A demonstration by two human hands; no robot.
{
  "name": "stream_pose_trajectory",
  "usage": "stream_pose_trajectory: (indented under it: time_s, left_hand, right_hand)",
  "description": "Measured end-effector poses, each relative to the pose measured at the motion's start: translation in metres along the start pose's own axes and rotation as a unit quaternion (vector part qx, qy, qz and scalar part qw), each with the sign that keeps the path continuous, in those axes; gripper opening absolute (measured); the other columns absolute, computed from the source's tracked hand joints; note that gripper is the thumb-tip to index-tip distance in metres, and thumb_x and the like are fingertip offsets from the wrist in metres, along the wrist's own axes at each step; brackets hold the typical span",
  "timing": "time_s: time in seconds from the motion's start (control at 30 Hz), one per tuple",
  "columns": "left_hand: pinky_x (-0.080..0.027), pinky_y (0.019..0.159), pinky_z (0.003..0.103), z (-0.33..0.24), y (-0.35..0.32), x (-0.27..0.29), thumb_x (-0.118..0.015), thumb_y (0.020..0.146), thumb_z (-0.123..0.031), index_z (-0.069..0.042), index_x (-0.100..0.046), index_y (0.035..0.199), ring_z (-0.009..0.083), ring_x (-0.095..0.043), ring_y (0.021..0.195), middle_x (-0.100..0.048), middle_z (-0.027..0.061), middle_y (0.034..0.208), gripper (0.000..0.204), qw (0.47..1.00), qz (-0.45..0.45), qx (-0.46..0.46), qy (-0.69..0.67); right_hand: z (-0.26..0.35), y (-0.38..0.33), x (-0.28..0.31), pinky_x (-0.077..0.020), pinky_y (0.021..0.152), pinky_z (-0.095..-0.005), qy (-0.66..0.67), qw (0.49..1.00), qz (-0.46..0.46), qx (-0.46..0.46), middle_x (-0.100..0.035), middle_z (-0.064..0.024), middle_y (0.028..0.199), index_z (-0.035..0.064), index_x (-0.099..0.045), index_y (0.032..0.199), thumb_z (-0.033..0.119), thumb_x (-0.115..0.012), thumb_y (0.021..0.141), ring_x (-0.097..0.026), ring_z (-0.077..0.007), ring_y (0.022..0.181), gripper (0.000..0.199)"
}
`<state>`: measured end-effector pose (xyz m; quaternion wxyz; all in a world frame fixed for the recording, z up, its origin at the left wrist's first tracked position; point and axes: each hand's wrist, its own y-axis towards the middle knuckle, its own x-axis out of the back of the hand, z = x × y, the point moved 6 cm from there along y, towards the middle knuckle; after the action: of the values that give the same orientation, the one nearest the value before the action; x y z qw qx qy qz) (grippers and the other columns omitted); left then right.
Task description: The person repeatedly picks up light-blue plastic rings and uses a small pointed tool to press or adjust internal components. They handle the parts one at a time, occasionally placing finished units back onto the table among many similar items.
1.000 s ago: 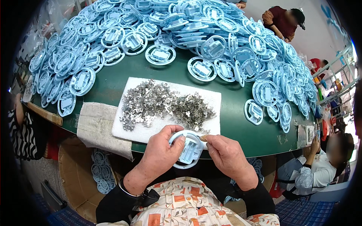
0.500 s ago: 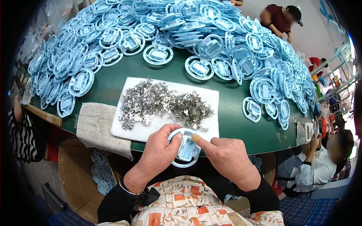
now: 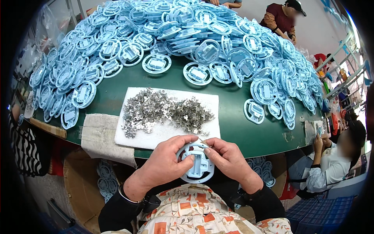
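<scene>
The green table spreads out under and around the white pad, and the pile of pale blue discs rises beyond the pad, curving round to both sides. A brown carton stands below the pad's left end, past the table edge. The whole tabletop sits a little differently in view than half a second ago, pad and pile shifting together, which suggests that the head has moved rather than the things. A rough cloth lies at the pad's left edge, hanging over the table edge. Nearer the body than the pad are the left hand and the right hand, with one disc held between them, just off the pad's near edge. The left hand keeps its pinch on the disc's left side, thumb across the face and fingers round the rim. The right hand is what has changed: its thumb was reaching over onto the disc's face, and now thumb and forefinger come close together at the upper right rim. Attention thus seems to sit at that rim, with the left hand steadying; whether the right fingertips pinch only the rim or something small too, I cannot tell. Smallest are the metal clips, loosely heaped on the pad.
</scene>
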<state>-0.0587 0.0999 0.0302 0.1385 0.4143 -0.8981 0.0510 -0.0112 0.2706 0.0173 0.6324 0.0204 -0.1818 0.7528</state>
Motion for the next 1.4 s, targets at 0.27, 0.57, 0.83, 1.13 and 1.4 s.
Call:
stream_pose_trajectory:
  time_s: [0.27, 0.57, 0.83, 1.13, 1.4]
  left_hand:
    - [-0.053, 0.088, 0.037, 0.013, 0.003, -0.005, -0.042, 0.092, -0.01, 0.006, -0.049, 0.135, 0.0268, -0.065, 0.095, -0.063, 0.0167, 0.108, 0.046, 0.999, -0.021, -0.014, 0.038]
    - [-0.057, 0.076, 0.032, 0.034, -0.006, -0.014, -0.04, 0.11, -0.033, 0.005, -0.044, 0.145, 0.0171, -0.064, 0.087, -0.062, 0.0083, 0.103, 0.051, 0.857, 0.037, 0.065, -0.509]
    - [-0.055, 0.087, 0.032, 0.048, -0.005, -0.018, -0.05, 0.106, -0.027, 0.007, -0.044, 0.143, 0.024, -0.063, 0.103, -0.061, 0.018, 0.117, 0.051, 0.79, 0.053, 0.108, -0.602]
    - [-0.049, 0.097, 0.033, 0.034, -0.016, -0.022, -0.05, 0.098, -0.01, -0.001, -0.038, 0.147, 0.0147, -0.057, 0.113, -0.055, 0.0105, 0.125, 0.051, 0.919, -0.058, 0.158, -0.356]
    - [-0.054, 0.075, 0.025, 0.0, -0.003, -0.008, -0.067, 0.099, -0.024, 0.005, -0.063, 0.12, 0.0072, -0.063, 0.085, -0.07, 0.0075, 0.094, 0.035, 0.99, 0.034, 0.091, -0.103]
  right_hand:
    - [0.006, -0.011, 0.008, -0.0473, 0.061, -0.0251, 0.047, 0.989, -0.105, 0.093, -0.068, -0.0019, 0.08, -0.0017, -0.065, 0.123, 0.018, -0.056, 0.105, -0.056, -0.0068, 0.068, 0.028]
    - [0.027, -0.01, -0.025, -0.0563, 0.069, -0.0297, 0.017, 0.971, -0.073, 0.229, -0.073, -0.0131, 0.094, 0.0008, -0.063, 0.133, -0.002, -0.056, 0.098, -0.071, -0.0155, 0.078, 0.035]
    - [0.043, -0.018, -0.037, -0.0531, 0.059, -0.037, -0.287, 0.89, -0.085, 0.345, -0.066, -0.0077, 0.073, 0.0105, -0.063, 0.135, 0.009, -0.073, 0.086, -0.065, -0.0252, 0.064, 0.05]
    - [0.011, -0.036, 0.002, -0.0364, 0.049, -0.0253, 0.029, 0.981, -0.082, 0.172, -0.053, 0.0009, 0.063, -0.0014, -0.068, 0.104, 0.014, -0.071, 0.092, -0.045, -0.0062, 0.053, 0.019]
    - [0.003, -0.022, 0.014, -0.0452, 0.056, -0.0275, -0.018, 0.993, -0.01, 0.113, -0.062, -0.0041, 0.07, -0.0003, -0.068, 0.103, 0.016, -0.067, 0.097, -0.056, -0.0109, 0.06, 0.017]
